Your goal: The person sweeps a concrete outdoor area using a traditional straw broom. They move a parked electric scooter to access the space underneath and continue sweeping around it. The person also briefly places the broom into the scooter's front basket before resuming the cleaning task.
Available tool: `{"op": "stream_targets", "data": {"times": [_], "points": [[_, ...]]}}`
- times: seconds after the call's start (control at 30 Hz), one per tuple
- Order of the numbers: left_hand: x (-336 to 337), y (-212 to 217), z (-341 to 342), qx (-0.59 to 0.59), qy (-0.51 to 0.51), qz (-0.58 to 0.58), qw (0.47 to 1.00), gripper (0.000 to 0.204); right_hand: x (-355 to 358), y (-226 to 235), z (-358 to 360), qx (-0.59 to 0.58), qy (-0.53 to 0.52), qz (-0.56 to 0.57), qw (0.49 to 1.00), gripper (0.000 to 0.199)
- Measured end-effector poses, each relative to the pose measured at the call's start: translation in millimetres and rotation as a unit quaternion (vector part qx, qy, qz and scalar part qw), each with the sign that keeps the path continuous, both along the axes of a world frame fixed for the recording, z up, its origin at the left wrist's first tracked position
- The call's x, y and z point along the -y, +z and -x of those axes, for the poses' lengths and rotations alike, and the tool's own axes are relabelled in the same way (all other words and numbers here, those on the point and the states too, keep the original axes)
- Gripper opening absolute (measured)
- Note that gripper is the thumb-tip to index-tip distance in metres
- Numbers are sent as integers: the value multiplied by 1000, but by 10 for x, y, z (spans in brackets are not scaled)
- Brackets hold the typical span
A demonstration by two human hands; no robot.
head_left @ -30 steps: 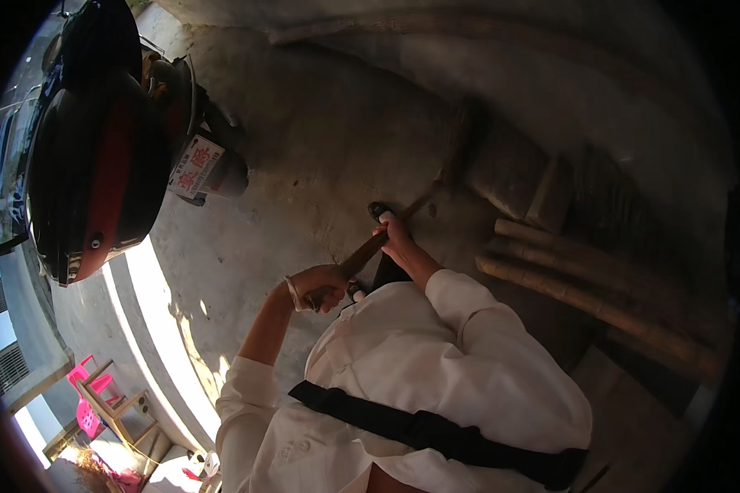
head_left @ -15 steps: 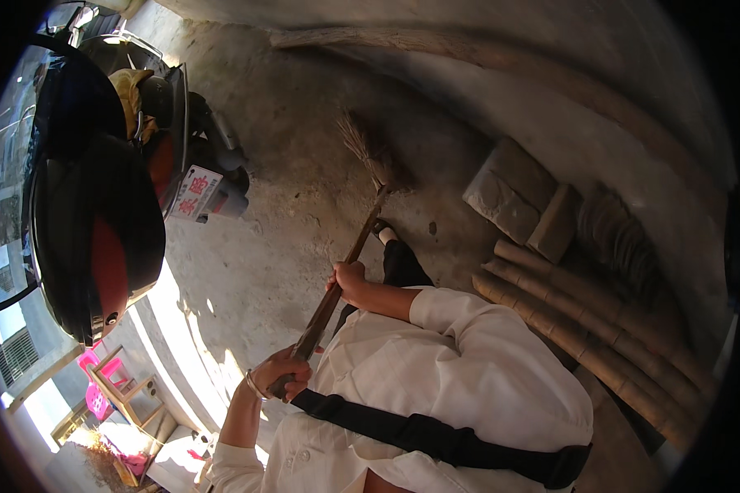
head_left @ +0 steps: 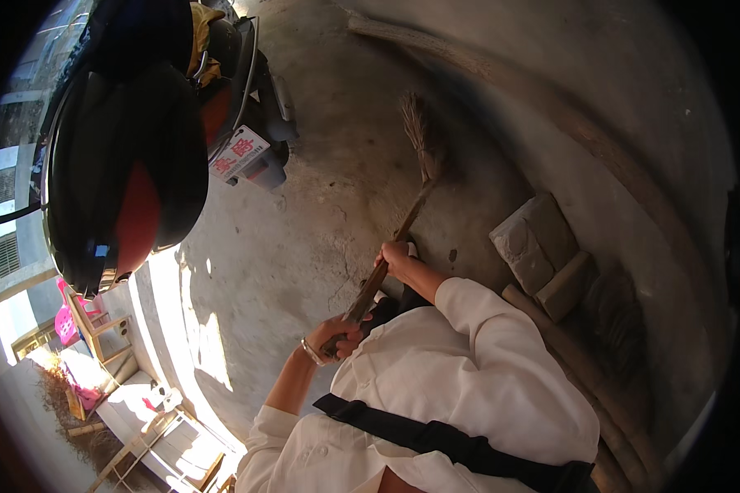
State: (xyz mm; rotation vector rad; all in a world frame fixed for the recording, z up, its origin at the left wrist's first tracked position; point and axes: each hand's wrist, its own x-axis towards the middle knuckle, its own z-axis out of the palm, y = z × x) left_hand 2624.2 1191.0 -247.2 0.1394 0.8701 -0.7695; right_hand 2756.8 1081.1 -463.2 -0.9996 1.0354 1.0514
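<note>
I hold a broom (head_left: 415, 131) by its long brown wooden handle, which slants across the front of my body. My left hand (head_left: 337, 337), with a bracelet at the wrist, wraps round the top end of the handle. Farther down the same handle, my right hand (head_left: 396, 258) is closed round it. The broom's thin twiggy bristles rest on or just above the concrete floor (head_left: 304, 238), ahead and slightly right of me; I cannot tell whether they touch it.
At the left stands a motorbike with a black and red top box (head_left: 123, 172) and a white plate (head_left: 240, 154). Right of me lie stone blocks (head_left: 534, 246) and bamboo poles (head_left: 551, 333) by the wall. A long log (head_left: 501, 70) lies along the wall. A wooden chair (head_left: 99, 324) stands lower left.
My view has turned, so the motorbike and the blocks sit differently in the picture. Both hands keep their hold on the broom, whose bristles now appear farther right and a little higher.
</note>
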Motion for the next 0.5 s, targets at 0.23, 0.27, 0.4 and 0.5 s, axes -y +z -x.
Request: {"op": "stream_targets", "data": {"times": [0.23, 0.27, 0.4, 0.5], "points": [[5, 622, 72, 60, -71, -179, 979, 42, -382, 611, 23, 59, 62, -84, 993, 15], [-14, 579, 20, 62, -43, -172, 982, 42, -437, 661, -64, 80, 76, -94, 989, 18], [-245, 108, -375, 92, 52, -112, 988, 34, -895, 364, -797, 164, 119, -78, 976, 22], [-462, -431, -911, 104, 129, -48, 985, 32, -1169, 287, -1429, 213, 132, -84, 964, 23]]}}
